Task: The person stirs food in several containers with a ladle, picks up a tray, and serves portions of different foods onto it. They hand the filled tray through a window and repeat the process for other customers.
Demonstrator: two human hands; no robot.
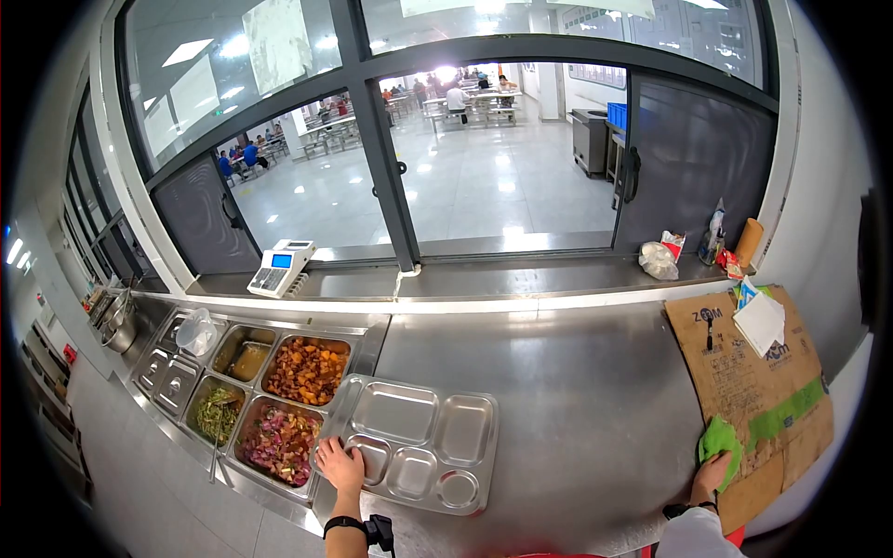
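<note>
My left hand [341,465] is at the left edge of a compartmented metal tray [446,388], its fingers over the rim and its thumb toward a small compartment. The tray lies on the steel counter, close against the food pans, and its compartments hold nothing. At the right, my right hand [712,472] is closed around a bright green cloth [720,444], over the near left part of a flattened cardboard sheet [744,391]. Left of the tray sit a pan of reddish-purple chopped food [279,442], a pan of orange-brown chunks [307,369] and a pan of green shreds [217,411].
A pan with a little liquid [246,360] and lidded pans [175,383] stand farther left, with a clear plastic container [196,332] on top. On the window ledge are a card terminal [280,269] and a plastic bag [659,260]. White papers [760,323] lie on the cardboard.
</note>
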